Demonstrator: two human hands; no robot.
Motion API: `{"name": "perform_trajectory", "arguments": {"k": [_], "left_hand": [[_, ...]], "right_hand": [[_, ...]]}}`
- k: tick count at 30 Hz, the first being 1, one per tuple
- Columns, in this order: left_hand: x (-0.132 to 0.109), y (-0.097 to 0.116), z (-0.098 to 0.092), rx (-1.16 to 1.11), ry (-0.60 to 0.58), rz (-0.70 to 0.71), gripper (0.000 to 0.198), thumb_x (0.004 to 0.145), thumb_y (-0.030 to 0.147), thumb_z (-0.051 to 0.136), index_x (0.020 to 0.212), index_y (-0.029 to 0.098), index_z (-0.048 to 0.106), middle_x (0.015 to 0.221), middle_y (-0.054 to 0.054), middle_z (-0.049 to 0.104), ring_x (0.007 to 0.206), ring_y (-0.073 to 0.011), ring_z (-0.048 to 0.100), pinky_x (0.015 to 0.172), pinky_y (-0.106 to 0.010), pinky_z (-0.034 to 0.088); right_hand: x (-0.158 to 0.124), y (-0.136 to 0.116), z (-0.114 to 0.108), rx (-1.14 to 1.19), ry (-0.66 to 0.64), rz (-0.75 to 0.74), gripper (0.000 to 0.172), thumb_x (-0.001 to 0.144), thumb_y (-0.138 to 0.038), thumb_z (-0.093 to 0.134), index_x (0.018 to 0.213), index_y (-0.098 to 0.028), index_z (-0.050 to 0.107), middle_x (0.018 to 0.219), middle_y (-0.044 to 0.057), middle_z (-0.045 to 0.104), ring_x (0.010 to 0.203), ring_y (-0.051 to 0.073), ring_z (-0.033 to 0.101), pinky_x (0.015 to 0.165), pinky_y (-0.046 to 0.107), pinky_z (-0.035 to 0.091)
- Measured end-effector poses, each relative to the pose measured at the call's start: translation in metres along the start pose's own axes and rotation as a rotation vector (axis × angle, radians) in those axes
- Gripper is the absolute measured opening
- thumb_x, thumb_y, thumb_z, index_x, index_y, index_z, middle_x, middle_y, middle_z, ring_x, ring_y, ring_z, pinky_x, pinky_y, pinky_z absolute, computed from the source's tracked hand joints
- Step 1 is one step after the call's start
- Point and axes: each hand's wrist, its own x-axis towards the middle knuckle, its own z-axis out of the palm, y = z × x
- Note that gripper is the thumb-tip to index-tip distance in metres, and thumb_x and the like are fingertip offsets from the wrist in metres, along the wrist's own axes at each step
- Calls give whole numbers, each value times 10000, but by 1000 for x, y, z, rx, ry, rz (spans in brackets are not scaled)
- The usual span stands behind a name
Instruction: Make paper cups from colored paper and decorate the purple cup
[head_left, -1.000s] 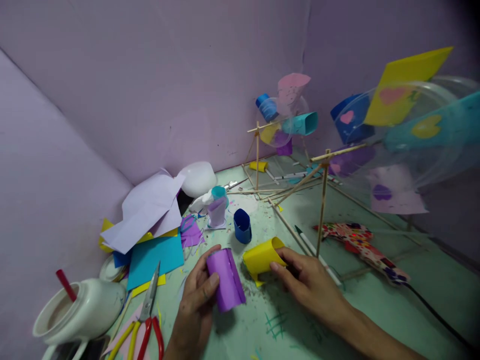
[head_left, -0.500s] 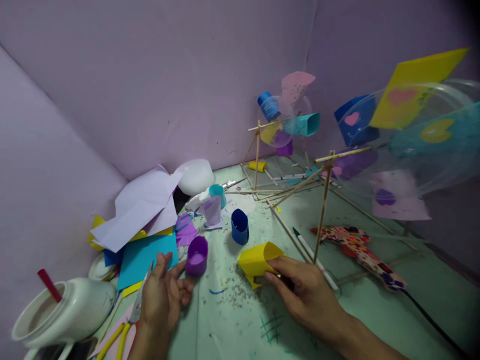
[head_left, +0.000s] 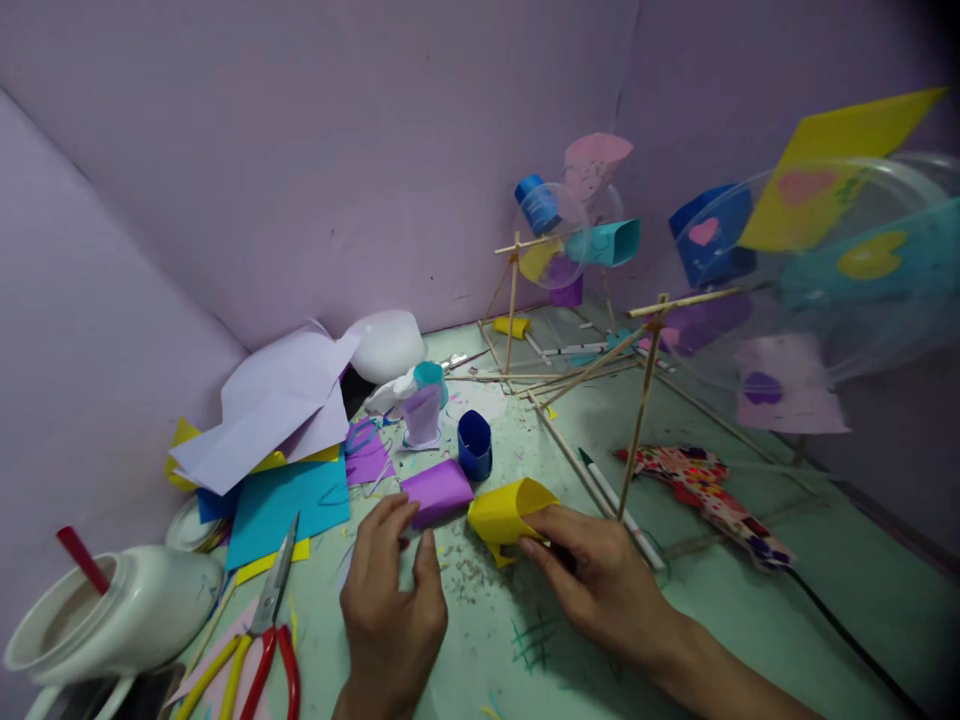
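Note:
My right hand [head_left: 596,575] pinches the edge of a yellow paper roll [head_left: 506,510] that rests on the green table [head_left: 750,610]. My left hand [head_left: 390,600] lies just in front of a purple paper roll [head_left: 437,490] lying on its side, fingers spread and holding nothing; the fingertips are close to the roll. A dark blue paper roll [head_left: 475,445] stands upright just behind, and a lilac roll [head_left: 422,413] with a teal one behind it stands further back.
Scissors [head_left: 259,640] with red and yellow handles lie at the left front, beside a white jug [head_left: 120,615] with a red stick. Loose coloured paper sheets [head_left: 281,440] pile at the left. Stick frames [head_left: 637,400] carrying paper pieces and clear discs stand at the right. A marker [head_left: 615,505] and patterned glue gun [head_left: 709,490] lie beyond my right hand.
My left hand let go of the purple roll, swung left, then came back to the middle. The purple roll now lies on its side beside the yellow roll. My right hand stayed put.

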Motion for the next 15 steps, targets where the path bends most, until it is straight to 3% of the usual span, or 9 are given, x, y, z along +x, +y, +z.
{"name": "perform_trajectory", "arguments": {"k": [2,4,7,10,12,15], "left_hand": [[3,-4,1,62,-25,90,202,747,200,634,944,235,658,1096,-87,638,1077,-265,559,987,-394,399],[16,-8,0,78,-8,47,189,739,208,628,921,244,660,1060,-76,654,1075,-265,558,1014,-409,371],[47,-12,-3,-10,-21,-159,163,693,255,631,848,229,674,930,-50,682,913,-243,604,902,-377,437],[73,-18,-4,-77,-35,-249,180,630,281,643,781,191,681,762,-39,685,724,-213,613,740,-342,477],[80,-23,-3,-114,11,-284,200,620,291,631,777,173,671,731,-37,675,693,-201,608,694,-322,475],[73,-29,-2,-151,99,-325,213,641,301,607,804,171,652,762,-43,662,717,-202,603,691,-317,465]], "right_hand": [[2,-3,-3,40,-35,32,195,861,-207,504,827,-155,689,748,63,704,678,170,660,656,275,512],[6,-6,-7,118,-94,88,197,847,-240,526,777,-164,693,712,47,693,671,168,649,646,268,503],[11,-10,-11,337,-231,237,262,827,-344,531,740,-155,691,642,28,662,536,137,594,500,227,461],[15,-11,-14,441,-392,383,304,808,-390,518,829,-147,700,635,21,661,412,106,518,390,209,402],[21,-15,-18,262,-332,372,266,785,-346,562,900,-160,713,699,36,698,451,119,547,414,216,405],[47,-31,-30,-55,-157,240,201,801,-312,589,874,-200,739,671,24,705,526,144,588,481,230,410]]}}
